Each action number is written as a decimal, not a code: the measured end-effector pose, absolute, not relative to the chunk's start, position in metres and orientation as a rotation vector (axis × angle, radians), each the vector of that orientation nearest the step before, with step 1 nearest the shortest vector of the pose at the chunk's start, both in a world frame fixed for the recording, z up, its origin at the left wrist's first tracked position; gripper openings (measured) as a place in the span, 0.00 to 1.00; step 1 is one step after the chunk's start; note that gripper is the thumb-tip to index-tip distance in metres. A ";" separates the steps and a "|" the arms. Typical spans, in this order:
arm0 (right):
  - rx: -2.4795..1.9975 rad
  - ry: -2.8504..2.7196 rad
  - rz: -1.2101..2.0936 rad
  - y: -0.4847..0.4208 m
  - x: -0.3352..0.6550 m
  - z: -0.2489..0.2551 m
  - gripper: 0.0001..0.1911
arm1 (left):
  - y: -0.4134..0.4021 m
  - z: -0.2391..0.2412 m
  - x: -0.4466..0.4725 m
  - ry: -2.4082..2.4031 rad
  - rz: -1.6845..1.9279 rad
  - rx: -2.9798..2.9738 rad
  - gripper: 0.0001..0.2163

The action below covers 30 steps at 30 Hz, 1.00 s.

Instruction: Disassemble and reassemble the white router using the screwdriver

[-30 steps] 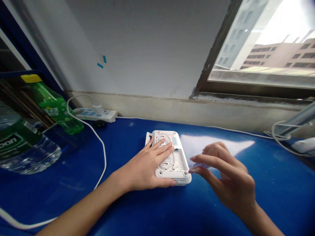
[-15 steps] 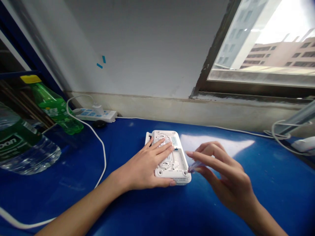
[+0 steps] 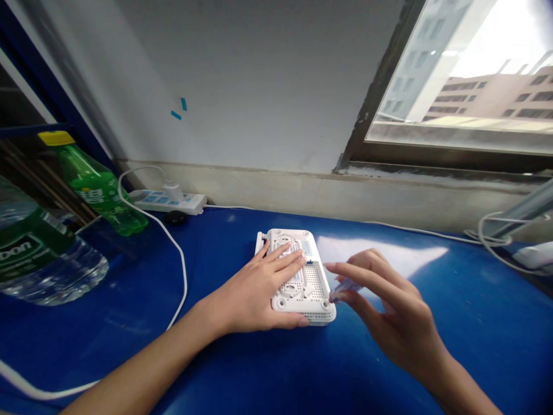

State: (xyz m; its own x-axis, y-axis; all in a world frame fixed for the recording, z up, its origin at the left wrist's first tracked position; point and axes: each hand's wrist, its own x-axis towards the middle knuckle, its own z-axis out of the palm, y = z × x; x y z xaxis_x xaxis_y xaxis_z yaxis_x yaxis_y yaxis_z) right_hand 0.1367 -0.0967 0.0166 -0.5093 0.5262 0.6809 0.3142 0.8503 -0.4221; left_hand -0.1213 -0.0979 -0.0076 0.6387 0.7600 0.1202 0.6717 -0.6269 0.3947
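the blue table top (image 3: pixel 484 351) ran up to a beige skirting strip (image 3: pixel 389 199) under a grey-white wall (image 3: pixel 259 75) w/ 2 small bits of blue tape (image 3: pixel 177 109) on it. top right, a window (image 3: pixel 458 75) showed a pale multi-storey bldg outside. far left stood a green soda bottle (image 3: pixel 97 190) w/ yellow cap & a big water bottle (image 3: pixel 47 259) w/ green label, cut off by the frame edge. a white power strip (image 3: pixel 188 202) sat by the wall w/ a white plug (image 3: pixel 173 192) in it, its white cable (image 3: pixel 173 248) curving down to lower left. mid-table lay the white router (image 3: pixel 315 294), vented underside up, partly hidden by the l hand (image 3: pixel 254 294); its label (image 3: pixel 306 248) was too small to read. the small translucent piece (image 3: pixel 345 290) in the r hand (image 3: pixel 397 311) was blurred, so couldn't tell what it was. l hand lay flat on router, fingers spread apart, arm in from lower left. r hand hung just beside router's right edge, thumb & index fingers pinched on the piece, other fingers curled.
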 end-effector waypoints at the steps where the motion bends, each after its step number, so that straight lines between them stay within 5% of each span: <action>1: -0.597 -2.169 0.345 -0.098 0.136 0.016 0.21 | -0.098 -0.008 -0.121 1.147 0.402 2.547 0.46; 6: -0.595 -2.193 0.444 -0.102 0.133 0.016 0.23 | -0.098 -0.006 -0.121 1.143 0.413 2.539 0.45; 12: -0.676 -2.140 0.235 -0.100 0.132 0.022 0.14 | -0.099 -0.006 -0.122 1.130 0.428 2.531 0.45; 22: -0.647 -2.287 0.327 -0.107 0.133 0.019 0.26 | -0.099 -0.005 -0.122 1.135 0.423 2.531 0.46; 30: -0.829 -2.254 -0.139 -0.112 0.128 0.023 0.16 | -0.099 -0.003 -0.128 1.130 0.388 2.530 0.49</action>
